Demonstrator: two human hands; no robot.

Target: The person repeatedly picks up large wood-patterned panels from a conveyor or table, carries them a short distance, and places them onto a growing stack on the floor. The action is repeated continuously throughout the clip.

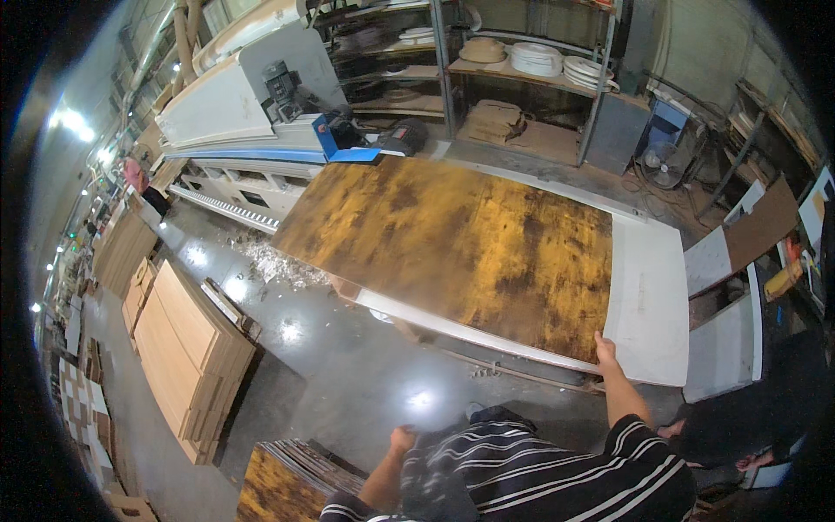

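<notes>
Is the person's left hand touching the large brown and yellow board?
No, the left hand is apart from the board, and only the right hand is at its corner.

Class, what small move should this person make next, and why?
Perhaps bring the left hand to the near edge of the mottled panel. That hand is off the panel, and only the right hand touches it, at its near right corner, so two hands might guide it more evenly.

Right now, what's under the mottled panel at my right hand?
A white surface shows past the right end of the panel and along its near edge; the rest underneath is covered.
</notes>
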